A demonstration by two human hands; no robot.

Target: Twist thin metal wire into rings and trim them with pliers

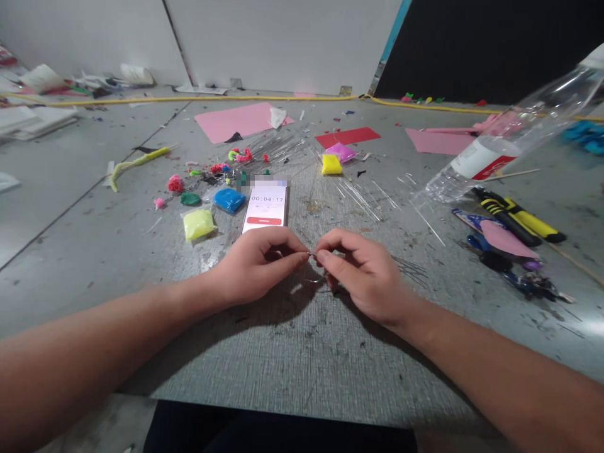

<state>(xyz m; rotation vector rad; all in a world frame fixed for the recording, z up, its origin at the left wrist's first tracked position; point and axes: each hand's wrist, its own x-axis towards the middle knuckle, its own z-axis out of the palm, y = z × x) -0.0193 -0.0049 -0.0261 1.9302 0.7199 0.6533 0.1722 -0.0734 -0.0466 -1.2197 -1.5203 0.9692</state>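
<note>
My left hand and my right hand meet fingertip to fingertip just above the grey table, near its front edge. Both pinch a very thin silvery wire between thumb and forefinger; only a short bit of it shows between the fingers. Just beyond my left hand lies a phone showing a running timer. A scatter of thin clear wires or strips spreads over the table past the phone.
Left of the phone lie small bags of yellow-green, blue and green clay and pink clay bits. A yellow clay bag, pink sheets and red paper lie farther back. At right: a tilted clear plastic bottle, black-yellow tools, scissors.
</note>
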